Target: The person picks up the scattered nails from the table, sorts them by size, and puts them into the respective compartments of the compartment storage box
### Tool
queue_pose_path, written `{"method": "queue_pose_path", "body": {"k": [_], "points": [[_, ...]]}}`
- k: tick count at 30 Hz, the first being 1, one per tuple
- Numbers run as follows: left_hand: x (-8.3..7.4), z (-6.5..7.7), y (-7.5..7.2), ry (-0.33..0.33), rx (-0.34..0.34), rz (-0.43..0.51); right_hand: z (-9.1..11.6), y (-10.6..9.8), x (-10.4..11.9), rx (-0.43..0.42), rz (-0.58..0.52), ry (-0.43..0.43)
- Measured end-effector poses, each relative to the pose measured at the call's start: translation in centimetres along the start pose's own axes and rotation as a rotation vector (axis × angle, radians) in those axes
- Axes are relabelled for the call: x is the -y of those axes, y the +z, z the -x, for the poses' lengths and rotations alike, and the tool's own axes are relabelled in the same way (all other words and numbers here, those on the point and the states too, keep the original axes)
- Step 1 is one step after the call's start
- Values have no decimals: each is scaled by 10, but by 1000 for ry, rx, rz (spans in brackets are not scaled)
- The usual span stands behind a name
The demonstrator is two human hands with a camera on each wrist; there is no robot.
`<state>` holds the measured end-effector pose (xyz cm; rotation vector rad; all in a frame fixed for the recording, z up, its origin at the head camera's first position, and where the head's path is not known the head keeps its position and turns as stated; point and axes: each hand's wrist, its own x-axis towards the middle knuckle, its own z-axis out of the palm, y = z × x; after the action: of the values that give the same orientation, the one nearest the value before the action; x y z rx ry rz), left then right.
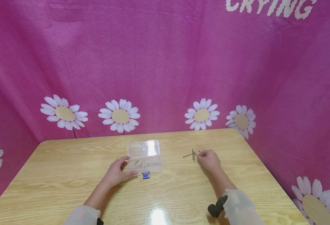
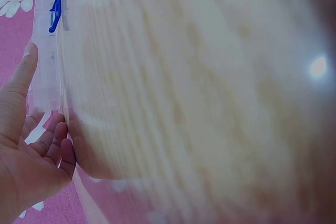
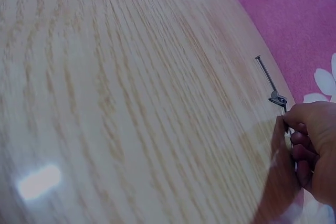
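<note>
A clear plastic box [image 1: 153,170] lies on the table with its lid [image 1: 138,149] raised at the back. Its blue latch [image 1: 146,175] hangs at the front. A few small nails [image 1: 136,162] lie in the left compartment, and something grey is in the right one. My left hand [image 1: 115,173] holds the box by its left end, thumb at the front edge and fingers round the side. To the right, several dark nails [image 1: 188,155] lie crossed. My right hand [image 3: 323,145] pinches at a nail there; its fingers partly hide it. A flat-headed nail [image 3: 266,74] points away from the fingertips.
The wood-grain table [image 1: 165,193] reaches back to a pink cloth [image 1: 159,68] printed with white daisies, which also hangs at both sides. A black strap [image 1: 218,207] is on the right wrist. Bare tabletop separates the box from the nails.
</note>
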<state>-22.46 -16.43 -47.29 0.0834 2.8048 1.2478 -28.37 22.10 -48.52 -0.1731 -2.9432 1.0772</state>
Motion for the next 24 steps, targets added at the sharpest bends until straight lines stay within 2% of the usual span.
{"method": "queue_pose_path", "body": {"k": [3, 11, 17, 24], "points": [[0, 0, 0, 0, -1, -1, -1, 0, -2, -12, -9, -8], [2, -1, 0, -12, 6, -3, -4, -3, -7, -7, -129, -55], [0, 0, -1, -9, 2, -11, -3, -8, -6, 40, -129, -102], [1, 0, -1, -9, 3, -13, -2, -12, -2, 112, -188, -85]]}}
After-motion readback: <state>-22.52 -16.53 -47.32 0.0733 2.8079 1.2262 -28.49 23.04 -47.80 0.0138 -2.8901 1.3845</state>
